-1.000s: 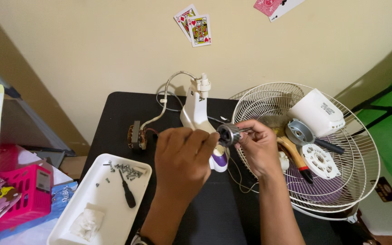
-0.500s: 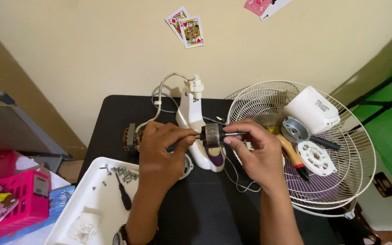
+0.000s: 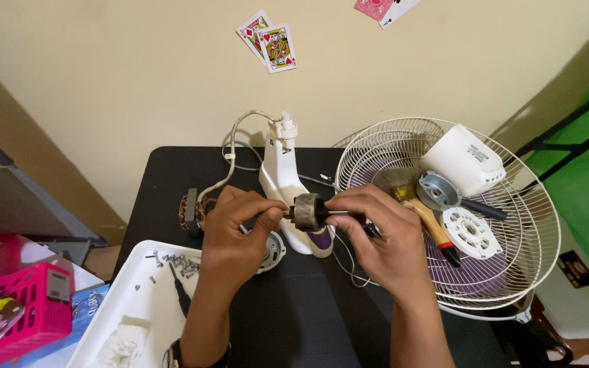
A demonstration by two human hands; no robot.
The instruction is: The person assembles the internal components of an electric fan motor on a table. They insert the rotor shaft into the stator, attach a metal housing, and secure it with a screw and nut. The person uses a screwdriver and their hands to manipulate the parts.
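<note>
Head view. I find the motor rotor (image 3: 307, 211), a dark grey cylinder on a thin steel shaft, held level above the black bench (image 3: 308, 320) between both hands. The left hand (image 3: 230, 235) is closed on the shaft end at its side; the right hand (image 3: 380, 235) pinches the opposite end, fingers curled. I judge the rotor dense and rigid for its size, the shaft smooth and liable to slip, so a hold at both ends suits it. Just beyond the hands stands the white fan neck (image 3: 284, 184). Beyond the left hand lies what appears to be the copper-wound stator (image 3: 191, 210), partly hidden. Right of the right hand sits the wire fan guard (image 3: 506, 272) carrying a brush (image 3: 414, 197). Below the left hand, a white tray (image 3: 138, 300) holds screws (image 3: 182, 264).
</note>
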